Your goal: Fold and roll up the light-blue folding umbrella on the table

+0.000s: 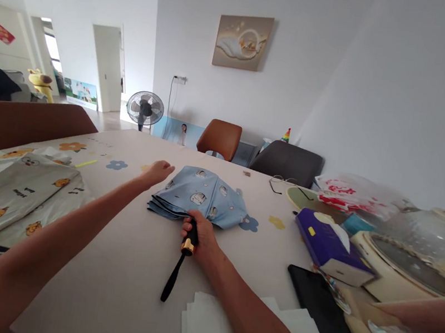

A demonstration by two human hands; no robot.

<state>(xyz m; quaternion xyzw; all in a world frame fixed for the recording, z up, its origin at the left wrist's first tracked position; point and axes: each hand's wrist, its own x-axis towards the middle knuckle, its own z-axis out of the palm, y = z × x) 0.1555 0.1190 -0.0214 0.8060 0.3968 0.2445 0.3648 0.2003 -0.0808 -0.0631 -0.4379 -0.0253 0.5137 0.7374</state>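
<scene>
Forearms [67, 240] reach forward: right hand [205, 236] grips a blue umbrella [201, 194] by its handle [192, 234]; left hand [158, 171] curls beside it, pinch unclear. Arranging folds seems underway; next needs steady holding.

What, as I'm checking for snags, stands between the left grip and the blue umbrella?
Nothing visible: the left grip is beside the blue umbrella, with no object between them; whether they touch is unclear. The right grip holds its black handle.

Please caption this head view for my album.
Right hand grips a collapsed blue fabric umbrella by its black handle, left hand nearby.
</scene>
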